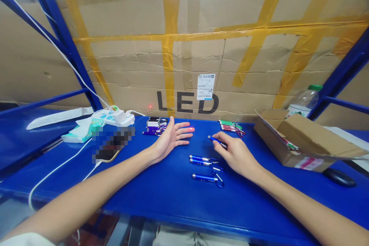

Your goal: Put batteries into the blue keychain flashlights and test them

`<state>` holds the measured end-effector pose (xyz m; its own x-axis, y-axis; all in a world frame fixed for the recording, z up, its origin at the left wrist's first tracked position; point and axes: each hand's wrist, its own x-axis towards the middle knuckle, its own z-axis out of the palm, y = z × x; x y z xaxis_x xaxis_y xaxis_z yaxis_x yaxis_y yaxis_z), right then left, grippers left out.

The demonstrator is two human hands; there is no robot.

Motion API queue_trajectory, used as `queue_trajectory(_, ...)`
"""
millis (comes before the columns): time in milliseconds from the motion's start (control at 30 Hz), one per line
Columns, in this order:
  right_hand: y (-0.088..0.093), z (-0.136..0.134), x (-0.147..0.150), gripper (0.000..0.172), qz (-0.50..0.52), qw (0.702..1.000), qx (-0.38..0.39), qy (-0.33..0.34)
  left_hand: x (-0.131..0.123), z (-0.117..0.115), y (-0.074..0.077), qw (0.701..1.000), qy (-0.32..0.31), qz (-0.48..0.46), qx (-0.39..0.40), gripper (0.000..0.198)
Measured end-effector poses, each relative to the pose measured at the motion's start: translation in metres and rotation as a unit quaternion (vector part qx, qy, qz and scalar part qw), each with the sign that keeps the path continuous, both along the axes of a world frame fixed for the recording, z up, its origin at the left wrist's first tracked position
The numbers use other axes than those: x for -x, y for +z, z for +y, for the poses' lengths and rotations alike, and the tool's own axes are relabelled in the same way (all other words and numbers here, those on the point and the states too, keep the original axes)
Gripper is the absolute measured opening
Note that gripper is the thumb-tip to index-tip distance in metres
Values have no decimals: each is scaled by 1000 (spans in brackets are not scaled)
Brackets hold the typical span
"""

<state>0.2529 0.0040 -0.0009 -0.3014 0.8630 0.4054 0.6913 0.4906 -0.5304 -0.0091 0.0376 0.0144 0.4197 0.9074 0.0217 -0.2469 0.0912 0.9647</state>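
My right hand (238, 152) is closed around a blue laser pointer (213, 139), its silver tip facing left toward my other hand. Stretched out flat with fingers apart, my left hand (170, 138) holds nothing; a red glow shows on its fingertips. Between and below my hands lie three more blue laser pointers (204, 178) with carabiner clips, two side by side and one apart, nearer me. Behind my left hand is a row of black, white and purple pointers (155, 125), partly covered by it. Green and red ones (229, 126) lie farther back, beyond my right hand.
An open cardboard box (275, 148) stands right, with a black mouse (340, 177) and a bottle (305, 102) near it. At left are a phone (112, 148), a power strip (117, 119), a tissue pack (79, 133) and white cables. Taped cardboard (129, 69) walls the table's back.
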Motion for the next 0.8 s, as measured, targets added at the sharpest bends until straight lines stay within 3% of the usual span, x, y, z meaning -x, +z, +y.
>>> queue_trajectory(200, 3, -14, 9, 26, -33, 990, 49, 130, 0, 0, -2, 1000, 12, -6, -3, 79)
queue_trajectory(400, 1, -6, 5, 29, 23, 1000, 4, 11, 0, -1, -2, 1000, 25, 4, -10, 77)
queue_trajectory(633, 3, -16, 12, 24, -7, 995, 28, 95, -1, -1, 1, 998, 51, 1, -21, 75)
queue_trajectory(800, 3, -16, 10, 29, 24, 999, -18, 28, 0, 0, -1, 998, 53, 13, -24, 74)
